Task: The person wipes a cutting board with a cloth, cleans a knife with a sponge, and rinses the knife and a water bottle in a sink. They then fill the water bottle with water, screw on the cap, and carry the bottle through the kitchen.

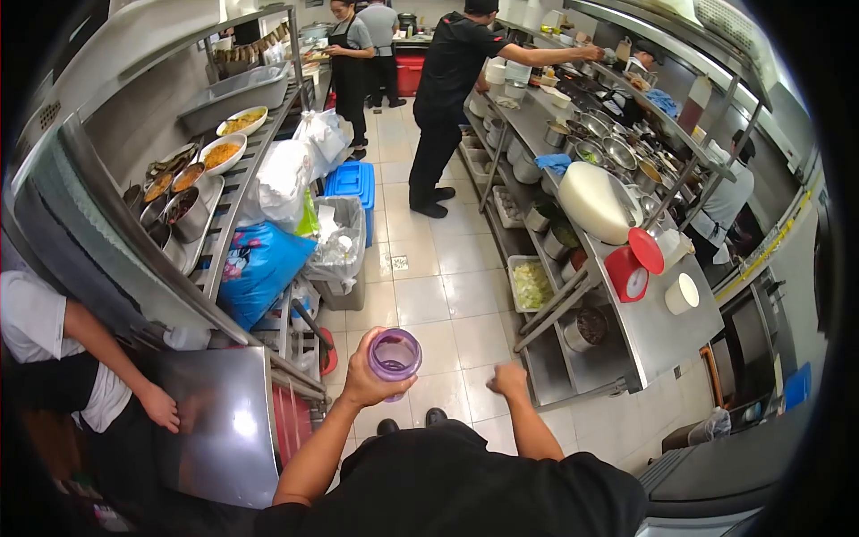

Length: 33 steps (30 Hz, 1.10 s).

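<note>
Nearest my remote view lies black shirt fabric (474, 492); my left hand (365, 378) wraps a translucent purple round container (395, 355) above square beige tiles (425, 300), probably for steadiness; my right hand (509, 382) curls, grip unclear.

Red scale (630, 280) on right worktop (669, 345), white tub (682, 294) just beside it. Left rack (240, 185): 2 white dishes (232, 166) of orange-yellow food (221, 155). Blue bin (350, 182) behind lined grey bin (344, 299).
</note>
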Available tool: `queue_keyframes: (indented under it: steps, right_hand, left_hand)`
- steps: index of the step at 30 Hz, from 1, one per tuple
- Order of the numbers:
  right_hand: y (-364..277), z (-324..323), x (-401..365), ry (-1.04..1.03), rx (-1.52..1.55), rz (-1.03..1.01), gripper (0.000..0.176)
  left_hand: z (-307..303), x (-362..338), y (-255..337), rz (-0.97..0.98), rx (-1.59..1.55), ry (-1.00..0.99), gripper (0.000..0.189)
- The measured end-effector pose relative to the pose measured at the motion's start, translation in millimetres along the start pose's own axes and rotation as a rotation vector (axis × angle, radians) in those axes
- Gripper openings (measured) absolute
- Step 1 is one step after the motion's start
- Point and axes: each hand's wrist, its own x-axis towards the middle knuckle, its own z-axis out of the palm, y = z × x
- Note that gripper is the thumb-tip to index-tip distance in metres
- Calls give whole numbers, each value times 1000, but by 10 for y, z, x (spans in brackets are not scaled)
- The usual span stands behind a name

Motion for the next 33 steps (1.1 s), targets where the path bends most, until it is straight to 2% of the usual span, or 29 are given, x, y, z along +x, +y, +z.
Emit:
queue_keyframes:
  steps: [1,2,4,6,8,9,11,12,14,16,17,18,20,21,22,24,26,27,28,30,31,33]
  right_hand:
    - [184,427,-1,-62,326,120,36]
    - [393,813,97,-363,485,176,37]
    - [610,1172,-234,-472,642,330,43]
    - [952,1915,-441,-420,359,252,48]
    - [1159,2479,-563,-871,659,504,43]
    - [1253,2584,-808,-832,838,487,41]
    - [1411,2733,-1292,-403,1386,35,38]
    - [1425,2720,-1428,-285,1454,-89,38]
    - [1260,2573,-1058,-632,877,606,45]
    - [1353,2778,-949,-486,1127,578,46]
    - [1221,2266,-972,-474,1055,561,45]
    - [1210,2217,-857,-482,1046,552,45]
    - [1188,2164,-598,-531,942,359,42]
    - [1152,2105,-524,-562,952,446,39]
    - [1130,2036,-440,-560,952,445,39]
    - [1122,1955,-279,-542,949,319,40]
    - [1130,1856,-177,-504,969,307,41]
    - [1113,1810,-134,-473,982,288,42]
    - [1076,1776,-96,-429,997,314,34]
    - [1060,1731,-39,-348,923,423,52]
    - [1055,1718,-47,-350,931,436,52]
    - [1026,1695,-113,-96,653,497,71]
  left_hand:
    - [-10,70,59,6,-1,-12,85]
    - [2,146,115,45,6,-3,84]
    - [58,285,188,121,18,4,82]
    - [140,421,202,156,8,-2,81]
    - [193,572,288,233,65,-46,81]
    - [230,625,306,223,83,-61,81]
    - [329,692,242,212,35,-72,80]
    - [366,720,248,179,-12,-78,80]
    - [425,748,244,152,-28,-90,79]
    - [494,742,157,94,-89,-127,75]
    - [528,731,143,71,-115,-126,74]
    - [535,720,140,64,-109,-114,74]
    - [553,712,138,39,-89,-173,74]
    - [539,709,116,37,-53,-201,74]
    - [524,702,99,39,-53,-200,74]
    - [508,679,59,17,-13,-270,80]
    - [509,640,59,37,16,-284,81]
    - [506,600,111,11,47,-232,81]
    - [507,567,131,-17,80,-180,81]
    - [534,536,93,-18,61,-181,79]
    - [552,513,75,-27,26,-122,77]
    - [593,470,68,-43,-67,-37,74]
